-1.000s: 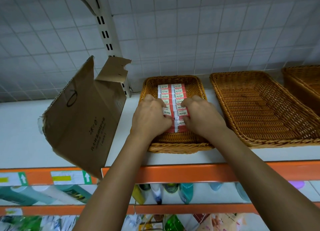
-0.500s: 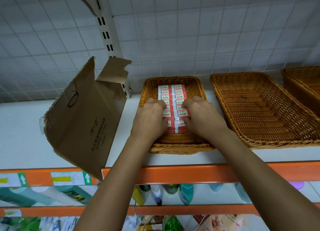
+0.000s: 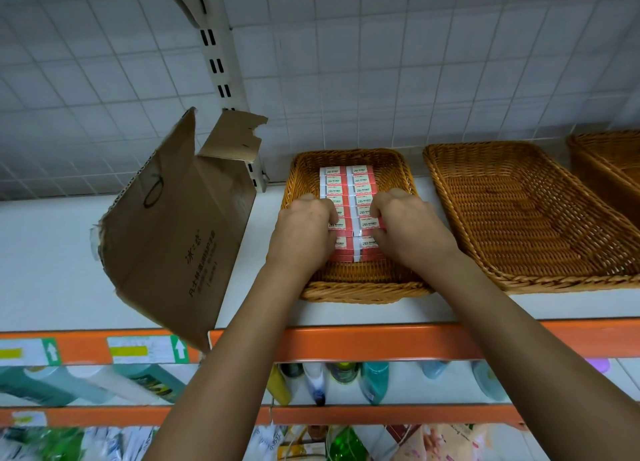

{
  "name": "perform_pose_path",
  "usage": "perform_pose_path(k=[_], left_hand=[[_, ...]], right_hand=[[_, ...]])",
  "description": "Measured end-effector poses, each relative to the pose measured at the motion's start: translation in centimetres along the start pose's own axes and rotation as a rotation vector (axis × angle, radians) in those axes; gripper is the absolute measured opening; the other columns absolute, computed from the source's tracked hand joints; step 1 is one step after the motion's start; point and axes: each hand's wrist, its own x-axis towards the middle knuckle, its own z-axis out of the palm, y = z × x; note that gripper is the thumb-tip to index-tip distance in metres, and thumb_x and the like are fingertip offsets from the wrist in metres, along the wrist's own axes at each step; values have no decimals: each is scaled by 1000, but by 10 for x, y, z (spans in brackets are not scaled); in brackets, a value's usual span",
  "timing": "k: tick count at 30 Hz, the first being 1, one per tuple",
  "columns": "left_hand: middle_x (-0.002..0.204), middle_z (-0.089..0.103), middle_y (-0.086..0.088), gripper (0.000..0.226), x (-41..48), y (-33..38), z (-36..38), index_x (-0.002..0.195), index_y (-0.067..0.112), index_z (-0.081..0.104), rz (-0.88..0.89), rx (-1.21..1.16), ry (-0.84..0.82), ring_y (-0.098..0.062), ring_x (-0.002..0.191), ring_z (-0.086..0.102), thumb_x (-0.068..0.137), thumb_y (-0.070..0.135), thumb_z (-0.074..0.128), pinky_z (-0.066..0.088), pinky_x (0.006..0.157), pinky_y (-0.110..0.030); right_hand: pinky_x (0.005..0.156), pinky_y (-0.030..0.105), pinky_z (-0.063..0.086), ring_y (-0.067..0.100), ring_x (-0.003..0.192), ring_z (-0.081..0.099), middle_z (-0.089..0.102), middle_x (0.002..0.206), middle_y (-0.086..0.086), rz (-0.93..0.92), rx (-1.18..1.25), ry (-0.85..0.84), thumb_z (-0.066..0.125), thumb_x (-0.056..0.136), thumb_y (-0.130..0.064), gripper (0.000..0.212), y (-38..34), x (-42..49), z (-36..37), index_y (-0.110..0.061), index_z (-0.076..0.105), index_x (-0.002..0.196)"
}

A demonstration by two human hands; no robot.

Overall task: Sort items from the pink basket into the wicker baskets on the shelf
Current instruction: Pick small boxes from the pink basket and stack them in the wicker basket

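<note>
Boxes (image 3: 346,183): two tight columns in basket (image 3: 363,287), labels up, packed close, likely so more fit.
Left hand (image 3: 304,232): fingers curled on near boxes of the left column, probably squaring them.
Right hand (image 3: 408,228): fingers curled, pinching a near right-column box against its neighbour.
Next basket (image 3: 519,218): just right of the first, probably for another kind.
Pink basket: not in view.
Cardboard (image 3: 180,225): leans at left, apart from the basket.
</note>
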Motion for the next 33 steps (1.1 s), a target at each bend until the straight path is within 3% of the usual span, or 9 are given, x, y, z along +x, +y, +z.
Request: perform_pose_path(k=[10, 17, 23, 33], left_hand=[[120, 59, -6, 29, -2, 5, -6, 117, 16, 62, 90, 196, 4, -24, 102, 59, 94, 31, 55, 51, 80, -32], [122, 56, -7, 32, 2, 33, -12, 122, 18, 61, 70, 241, 84, -24, 111, 51, 93, 30, 55, 49, 84, -34], [114, 56, -6, 30, 11, 110, -6, 117, 20, 62, 265, 132, 89, -26, 110, 50, 91, 31, 50, 42, 89, -35], [113, 55, -8, 31, 5, 305, 36, 117, 17, 59, 522, 57, 45, -27, 109, 50, 91, 30, 50, 44, 87, -37]], right_hand=[[85, 34, 47, 26, 103, 56, 57, 117, 10, -44, -23, 22, 58, 91, -16, 21, 0, -1, -1, -10, 59, 110], [91, 33, 43, 25, 110, 51, 55, 119, 8, -55, 6, 98, 56, 91, -20, 26, 13, -6, -13, -13, 58, 116], [90, 31, 37, 27, 110, 47, 56, 114, 9, -27, -27, 198, 52, 89, -19, 26, 69, -34, -51, -13, 59, 114], [89, 34, 37, 31, 110, 49, 56, 113, 11, 224, -90, 240, 53, 88, -21, 28, 227, -127, -118, -13, 58, 114]])
